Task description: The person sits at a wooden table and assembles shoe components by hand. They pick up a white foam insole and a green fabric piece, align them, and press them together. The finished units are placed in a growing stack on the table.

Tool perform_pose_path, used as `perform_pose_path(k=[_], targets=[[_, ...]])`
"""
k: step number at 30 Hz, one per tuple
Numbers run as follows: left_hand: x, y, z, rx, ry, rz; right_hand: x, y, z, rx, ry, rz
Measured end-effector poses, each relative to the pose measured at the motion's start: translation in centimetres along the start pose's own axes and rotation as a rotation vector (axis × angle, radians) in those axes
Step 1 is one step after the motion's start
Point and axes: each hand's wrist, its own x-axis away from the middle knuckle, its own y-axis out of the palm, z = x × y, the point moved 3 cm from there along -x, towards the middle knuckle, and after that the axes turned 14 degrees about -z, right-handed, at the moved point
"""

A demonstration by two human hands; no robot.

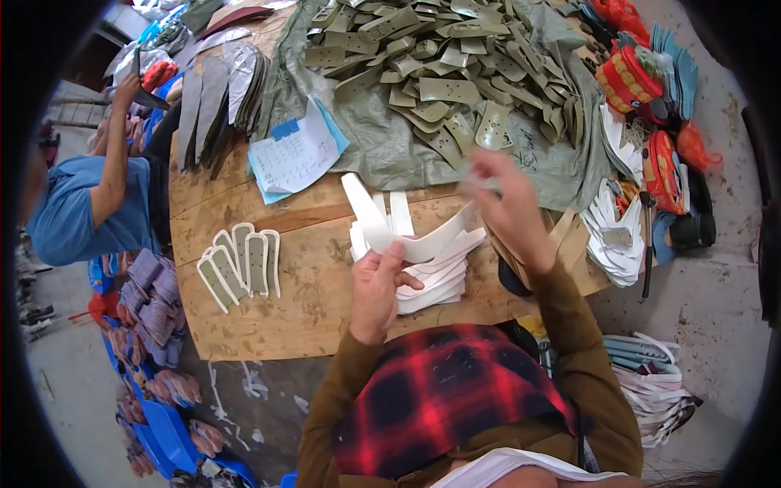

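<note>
A person's two bare hands work over a wooden tabletop (pixel 285 329). The left hand (pixel 377 285) pinches the middle of a curved white piece (pixel 437 242), thumb on top. The piece's arm rises toward the right hand (pixel 511 203), which is blurred, fingers bunched; whether it grips the end, I cannot tell. Under and beside the left hand lies a stack of white pieces (pixel 431 291); left of it, white-edged olive plates (pixel 256 264); beyond both hands, an olive plate pile (pixel 447 89). The step appears to be handling this single piece; the next move seems to call for a firm left pinch.
</note>
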Motion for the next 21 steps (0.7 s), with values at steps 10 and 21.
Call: perform_pose_path(k=[10,21], targets=[[0.1,0.8,0.5,0.348,-0.031,0.006,-6.4,-1.9,14.7,0.038,0.616,-0.016],[-0.3,2.4,-0.1,0.682,-0.067,0.005,1.5,-0.4,-0.1,-0.971,0.293,-0.017]])
